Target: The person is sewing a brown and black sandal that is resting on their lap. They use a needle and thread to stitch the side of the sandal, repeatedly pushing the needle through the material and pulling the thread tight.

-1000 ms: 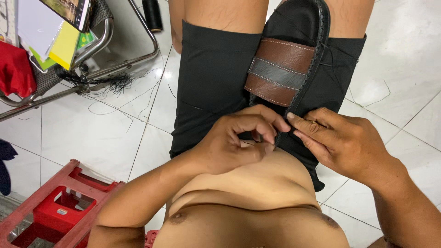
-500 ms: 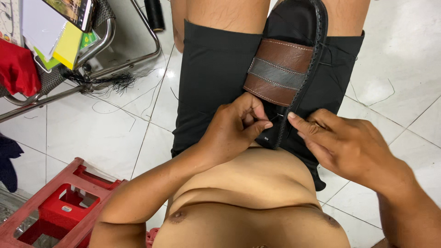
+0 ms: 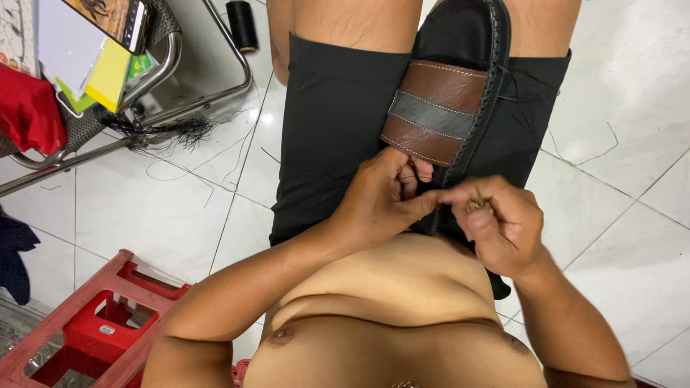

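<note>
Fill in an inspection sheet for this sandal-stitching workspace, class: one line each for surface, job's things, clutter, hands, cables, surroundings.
Surface: white tiled floor, loose threads lying on it.
Job's things: black sandal with brown leather strap, resting on the lap, on black shorts.
Clutter: black thread spool on the floor; frayed black fibres by the chair.
Hands: left hand presses the sandal's near end; right hand closed, pinching something small beside the sole's edge.
Cables: nothing seen.
Surroundings: metal-framed chair holding papers, a phone and red cloth; red plastic crate.

Both hands, left hand (image 3: 377, 205) and right hand (image 3: 499, 223), pinch the sandal (image 3: 449, 93) on the lap.
</note>
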